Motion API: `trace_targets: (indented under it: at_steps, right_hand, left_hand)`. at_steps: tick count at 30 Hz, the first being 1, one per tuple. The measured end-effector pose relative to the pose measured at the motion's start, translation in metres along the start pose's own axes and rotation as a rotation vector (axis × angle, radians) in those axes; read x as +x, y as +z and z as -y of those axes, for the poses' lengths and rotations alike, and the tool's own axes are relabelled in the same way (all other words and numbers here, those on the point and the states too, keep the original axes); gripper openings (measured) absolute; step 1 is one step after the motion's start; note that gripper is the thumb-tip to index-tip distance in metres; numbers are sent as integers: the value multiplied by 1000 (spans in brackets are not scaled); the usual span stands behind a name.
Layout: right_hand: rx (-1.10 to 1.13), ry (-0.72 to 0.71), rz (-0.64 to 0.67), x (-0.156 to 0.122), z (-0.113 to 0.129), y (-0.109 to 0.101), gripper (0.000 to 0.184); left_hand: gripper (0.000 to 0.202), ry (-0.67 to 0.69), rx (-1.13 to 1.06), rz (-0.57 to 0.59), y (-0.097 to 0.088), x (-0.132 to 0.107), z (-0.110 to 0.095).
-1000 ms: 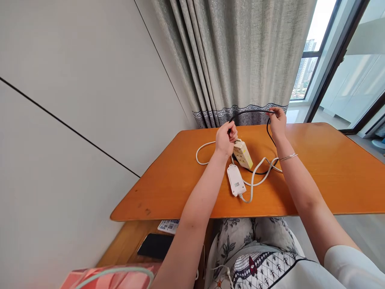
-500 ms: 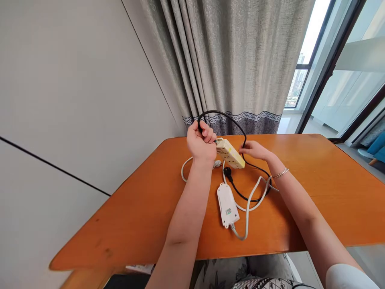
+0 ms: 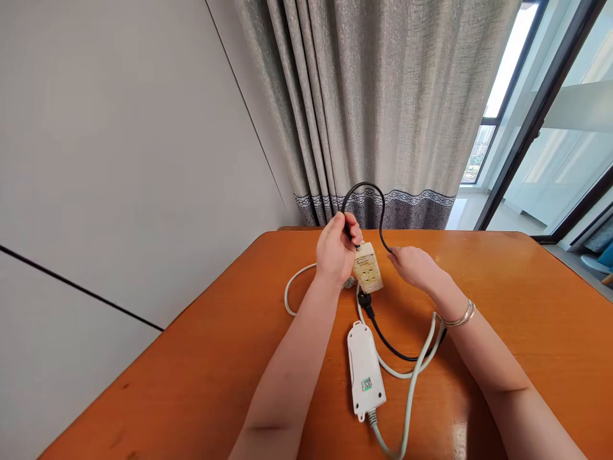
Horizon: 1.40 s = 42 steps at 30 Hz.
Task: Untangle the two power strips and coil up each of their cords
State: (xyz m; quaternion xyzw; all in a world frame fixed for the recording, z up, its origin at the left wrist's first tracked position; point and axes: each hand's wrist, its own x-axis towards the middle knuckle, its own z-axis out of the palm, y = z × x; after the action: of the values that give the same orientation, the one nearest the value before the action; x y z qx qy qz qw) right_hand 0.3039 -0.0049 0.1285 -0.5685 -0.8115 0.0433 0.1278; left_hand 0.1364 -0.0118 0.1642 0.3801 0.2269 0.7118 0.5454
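My left hand (image 3: 335, 249) is closed round a black cable (image 3: 378, 211) where it leaves a yellowish power strip (image 3: 367, 275), and holds the strip up off the orange table (image 3: 527, 306). The cable arcs up in a loop and comes down into my right hand (image 3: 412, 265), which pinches it beside the strip. The cable's black plug (image 3: 364, 299) hangs below the strip, and the rest trails over the table. A white power strip (image 3: 365, 370) lies flat nearer to me, with its pale grey cord (image 3: 412, 383) looping about it.
A grey curtain (image 3: 373, 102) hangs behind the table's far edge. A plain wall (image 3: 119, 160) runs along the left. Glass doors (image 3: 555, 128) stand at the right. A bangle is on my right wrist (image 3: 460, 316).
My right hand came down from the far end of the black cable to beside the yellowish strip, and the loop got tighter. The view moved closer over the table.
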Motion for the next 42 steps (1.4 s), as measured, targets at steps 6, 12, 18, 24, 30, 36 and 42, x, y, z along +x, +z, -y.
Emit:
trace_targets:
  at_steps: [6,12,18,24,30,36,42]
  right_hand:
    - [39,-255,-243,-31,13,-14,29]
    - [141,-584,-609,-51,22,-15,27]
    - [380,-704,-682,-61,28,-25,19]
    - [486,-513,-869,-58,13,-39,21]
    - [500,-345,-1017,-43,-3,-38,27]
    - [468,-421,-887,-30,-11,-25,20]
    - [518,-394,-828,-30,-15,-28,12]
  left_hand:
    - [37,73,102,83,1,-4,13]
    - [42,115,184,92,-2,-13,12]
    - [46,32,308,237,-2,-31,8]
    - [55,-186,318,504,17,-44,7]
    - [56,-321,182,623,30,-40,6]
    - [46,-472,106,535,18,-37,13]
    - [44,-557,80,528,18,-38,18]
